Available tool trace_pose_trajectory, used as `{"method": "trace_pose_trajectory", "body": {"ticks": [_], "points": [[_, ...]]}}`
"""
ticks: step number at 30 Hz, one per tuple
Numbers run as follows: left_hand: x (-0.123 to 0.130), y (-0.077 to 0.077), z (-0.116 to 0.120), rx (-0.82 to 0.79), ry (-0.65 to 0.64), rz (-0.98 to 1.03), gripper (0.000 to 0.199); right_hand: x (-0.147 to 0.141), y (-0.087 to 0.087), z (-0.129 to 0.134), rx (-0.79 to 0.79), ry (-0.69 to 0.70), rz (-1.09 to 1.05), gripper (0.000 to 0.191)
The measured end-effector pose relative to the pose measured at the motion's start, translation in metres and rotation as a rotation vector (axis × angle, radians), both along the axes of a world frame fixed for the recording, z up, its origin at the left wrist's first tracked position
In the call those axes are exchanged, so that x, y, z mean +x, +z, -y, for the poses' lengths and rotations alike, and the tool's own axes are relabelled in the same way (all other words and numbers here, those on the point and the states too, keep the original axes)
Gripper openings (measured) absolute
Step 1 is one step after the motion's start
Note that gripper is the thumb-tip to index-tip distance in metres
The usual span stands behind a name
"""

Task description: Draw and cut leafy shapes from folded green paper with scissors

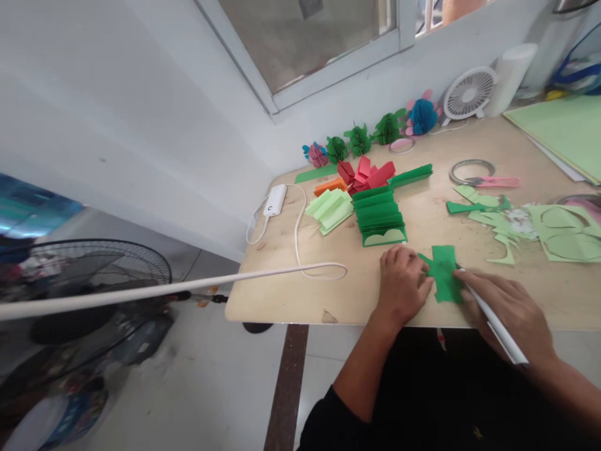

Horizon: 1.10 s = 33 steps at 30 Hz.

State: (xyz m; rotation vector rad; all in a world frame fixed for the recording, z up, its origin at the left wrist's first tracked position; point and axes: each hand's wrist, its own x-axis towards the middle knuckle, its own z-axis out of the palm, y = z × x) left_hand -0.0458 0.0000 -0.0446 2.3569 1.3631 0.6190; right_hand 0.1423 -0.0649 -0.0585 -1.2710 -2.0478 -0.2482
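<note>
A dark green piece of paper [446,274] lies flat near the table's front edge, between my two hands. My left hand [402,283] is closed, its curled fingers gripping a small green cut-out whose tip shows against the paper's left side. In my right hand [511,307] is a white pen [498,329], its tip touching the right part of the green paper. Just beyond my left hand sits a stack of folded green paper [379,213] with pale scalloped shapes on its front strip.
Light green folded paper [330,210], red folded paper [366,174] and pink-handled scissors [500,181] lie on the table [282,275]. Paper scraps [509,228] spread at right. Several honeycomb paper figures [359,139] line the wall beside a small fan [469,94]. A white cable [188,288] crosses the left edge.
</note>
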Motion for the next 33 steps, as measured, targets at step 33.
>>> {"method": "trace_pose_trajectory", "body": {"ticks": [33], "points": [[0.012, -0.005, 0.029, 0.118, 0.103, -0.061, 0.028, 0.006, -0.017, -0.002, -0.022, -0.054, 0.068, 0.041]]}}
